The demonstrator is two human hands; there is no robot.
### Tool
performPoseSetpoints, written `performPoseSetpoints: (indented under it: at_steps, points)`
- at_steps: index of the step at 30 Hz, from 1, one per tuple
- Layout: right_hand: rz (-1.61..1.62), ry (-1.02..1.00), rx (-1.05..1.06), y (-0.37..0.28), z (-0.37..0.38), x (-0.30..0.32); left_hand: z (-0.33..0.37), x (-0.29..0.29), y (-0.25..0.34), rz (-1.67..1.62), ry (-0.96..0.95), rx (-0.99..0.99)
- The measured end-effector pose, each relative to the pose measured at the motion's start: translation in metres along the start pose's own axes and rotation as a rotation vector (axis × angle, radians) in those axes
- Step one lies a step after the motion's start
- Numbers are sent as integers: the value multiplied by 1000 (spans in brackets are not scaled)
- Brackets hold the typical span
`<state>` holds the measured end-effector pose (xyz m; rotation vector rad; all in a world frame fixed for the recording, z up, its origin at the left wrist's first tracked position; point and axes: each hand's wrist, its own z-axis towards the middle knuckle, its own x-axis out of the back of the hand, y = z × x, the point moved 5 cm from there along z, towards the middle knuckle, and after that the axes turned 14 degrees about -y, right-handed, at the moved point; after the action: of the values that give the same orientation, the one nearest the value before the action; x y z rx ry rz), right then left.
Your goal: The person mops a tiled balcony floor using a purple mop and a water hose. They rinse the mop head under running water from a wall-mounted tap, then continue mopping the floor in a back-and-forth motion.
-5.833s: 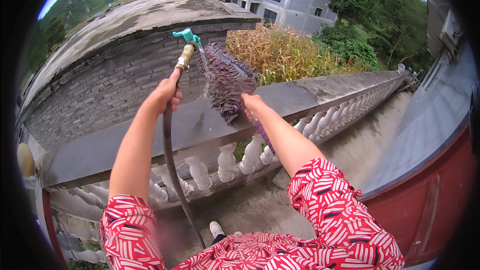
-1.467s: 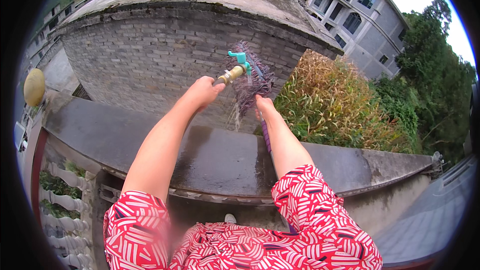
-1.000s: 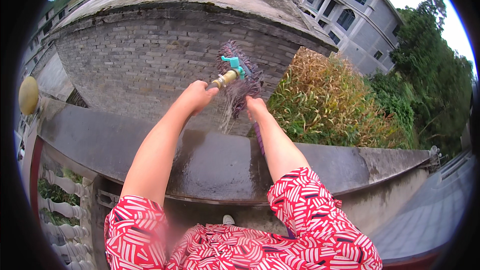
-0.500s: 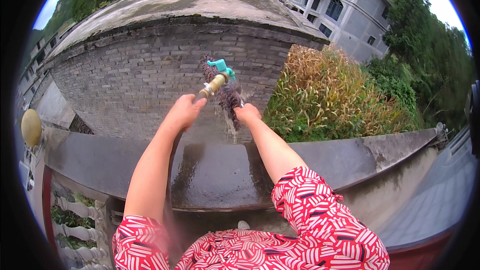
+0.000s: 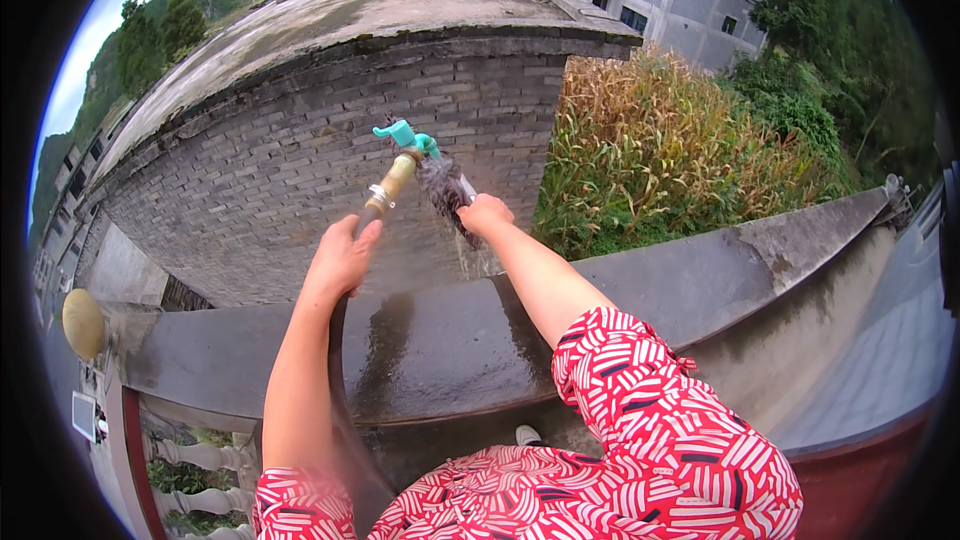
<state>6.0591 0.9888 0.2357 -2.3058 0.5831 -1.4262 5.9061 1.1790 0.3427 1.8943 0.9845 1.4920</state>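
My left hand (image 5: 343, 255) is closed round a dark hose (image 5: 338, 350), just below a metal clamp and a yellowish pipe piece (image 5: 395, 180). A turquoise tap (image 5: 405, 135) is fitted on the end, its spout over a wet, shaggy grey duster (image 5: 440, 195). My right hand (image 5: 485, 215) grips the duster, with a pale strip of it showing beside the fingers. Water drips from its lower end. Both hands are held out beyond the ledge, and the far side of the duster is hidden.
Under my arms runs a dark concrete ledge (image 5: 450, 360) with wet patches. Beyond it stand a grey brick wall (image 5: 300, 180) and dry corn plants (image 5: 660, 150). A round stone ball (image 5: 83, 324) and pale balusters (image 5: 205, 455) are at the left.
My left hand and the tap have shifted left and slightly down. Less of the duster shows above the spout now, and the water below it looks thinner. The view has turned somewhat.
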Motion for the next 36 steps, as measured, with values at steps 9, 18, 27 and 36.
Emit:
performPoseSetpoints:
  at_steps: [9, 18, 27, 36]
  points:
    - [-29, -1, 1, -2, 4, -3, -7, -1, 0, 9, -7, -12]
    - [-8, -21, -28, -1, 2, 1, -18, 2, -1, 11, -8, 4]
    - [-34, -22, 28, -10, -11, 0, 35, 52, -7, 88, 63, 68]
    - [-64, 14, 148, -8, -4, -5, 74, 64, -3, 155, 63, 104]
